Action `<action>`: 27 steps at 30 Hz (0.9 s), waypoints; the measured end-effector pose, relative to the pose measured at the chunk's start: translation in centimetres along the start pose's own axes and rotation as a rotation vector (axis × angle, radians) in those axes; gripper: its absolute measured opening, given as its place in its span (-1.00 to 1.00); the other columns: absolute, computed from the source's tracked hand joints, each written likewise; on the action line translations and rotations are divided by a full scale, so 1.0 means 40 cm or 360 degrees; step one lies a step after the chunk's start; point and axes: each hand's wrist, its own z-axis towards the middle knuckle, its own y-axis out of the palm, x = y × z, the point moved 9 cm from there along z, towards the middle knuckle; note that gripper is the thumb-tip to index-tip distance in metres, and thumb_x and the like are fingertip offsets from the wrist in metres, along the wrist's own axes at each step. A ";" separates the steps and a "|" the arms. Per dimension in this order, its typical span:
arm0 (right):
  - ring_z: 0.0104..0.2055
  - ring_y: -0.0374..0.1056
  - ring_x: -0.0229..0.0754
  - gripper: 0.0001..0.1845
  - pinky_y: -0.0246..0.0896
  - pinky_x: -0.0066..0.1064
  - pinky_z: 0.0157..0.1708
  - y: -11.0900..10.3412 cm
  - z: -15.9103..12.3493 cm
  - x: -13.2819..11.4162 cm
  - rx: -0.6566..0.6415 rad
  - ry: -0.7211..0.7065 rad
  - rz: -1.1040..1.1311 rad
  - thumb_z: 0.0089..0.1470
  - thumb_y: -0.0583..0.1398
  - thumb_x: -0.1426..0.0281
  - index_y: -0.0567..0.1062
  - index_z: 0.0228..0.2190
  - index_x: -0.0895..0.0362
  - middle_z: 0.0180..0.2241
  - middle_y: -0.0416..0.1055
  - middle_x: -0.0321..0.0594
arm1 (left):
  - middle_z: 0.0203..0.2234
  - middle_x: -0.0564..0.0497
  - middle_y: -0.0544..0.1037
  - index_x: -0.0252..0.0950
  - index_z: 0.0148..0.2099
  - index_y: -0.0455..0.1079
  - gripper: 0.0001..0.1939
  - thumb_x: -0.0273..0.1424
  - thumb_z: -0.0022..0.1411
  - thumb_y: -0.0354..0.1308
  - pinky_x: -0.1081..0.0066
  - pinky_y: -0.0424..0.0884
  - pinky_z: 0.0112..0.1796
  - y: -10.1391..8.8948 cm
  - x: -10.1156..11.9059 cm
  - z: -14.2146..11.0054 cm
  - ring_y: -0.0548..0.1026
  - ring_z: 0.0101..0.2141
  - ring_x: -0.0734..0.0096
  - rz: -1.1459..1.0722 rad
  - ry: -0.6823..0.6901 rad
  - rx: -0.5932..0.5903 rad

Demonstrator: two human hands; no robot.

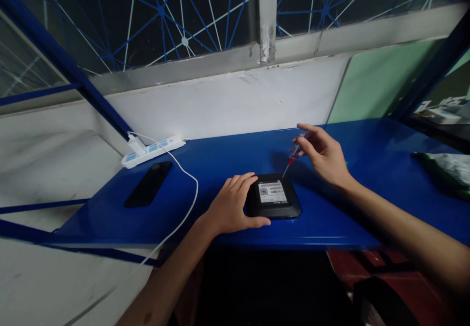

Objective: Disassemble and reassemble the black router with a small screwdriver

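A flat black device [275, 211] with rounded corners lies on the blue table, a white printed label [272, 193] on its upper face. My left hand [235, 203] grips its left side, the thumb along the near edge and the fingers at the far left corner. Above the far right part, my right hand [323, 157] holds a screwdriver [294, 153] with a clear and red handle between thumb and fingers. The shaft slants down to the left, and its tip meets the device by the label's far right corner. Whether a screw sits there is too small to tell.
On the blue table [220, 157], a black phone [149, 184] lies at the left. Behind it stands a white power strip [154, 151] with a charger plugged in; its white cable [196, 189] hangs over the front edge. A plastic bag [446, 169] lies far right.
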 end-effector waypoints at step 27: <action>-0.44 0.47 -0.25 -0.55 0.51 -0.30 -0.37 0.004 -0.004 0.007 -0.0039 0.0041 -0.0043 0.23 0.16 0.06 0.48 0.05 -0.01 -0.16 0.52 -0.16 | 0.30 -0.27 0.23 -0.26 0.32 0.10 0.02 0.22 -0.01 0.26 -0.20 0.19 0.20 0.002 0.000 0.001 0.24 0.25 -0.20 -0.0003 0.0003 -0.0003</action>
